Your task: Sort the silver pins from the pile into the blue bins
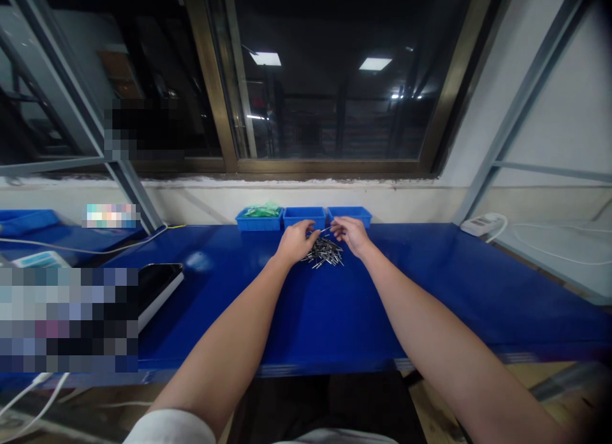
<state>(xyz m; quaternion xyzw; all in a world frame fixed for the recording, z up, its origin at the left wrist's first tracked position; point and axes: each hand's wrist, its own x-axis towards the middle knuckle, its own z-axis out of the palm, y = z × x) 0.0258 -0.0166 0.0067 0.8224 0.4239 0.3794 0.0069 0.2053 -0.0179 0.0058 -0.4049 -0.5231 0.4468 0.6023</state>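
Over a heap of small metal rods [325, 254] on the blue tabletop, a single thin metal rod [326, 229] lies level between my two hands. My left hand [296, 241] has its thumb and fingers curled in at the left end of that rod. At the right end, my right hand [352, 235] pinches it with the fingertips. The heap sits just below the hands, partly covered by my left fingers. The rods are silvery with darker parts; their exact kind is too small to make out.
Against the wall stand three blue bins: a left bin [261, 222] with green plastic in it, a middle bin [305, 215] and a right bin [350, 214]. A dark-topped white device [162, 289] lies left. A white power strip [479, 224] sits at the right.
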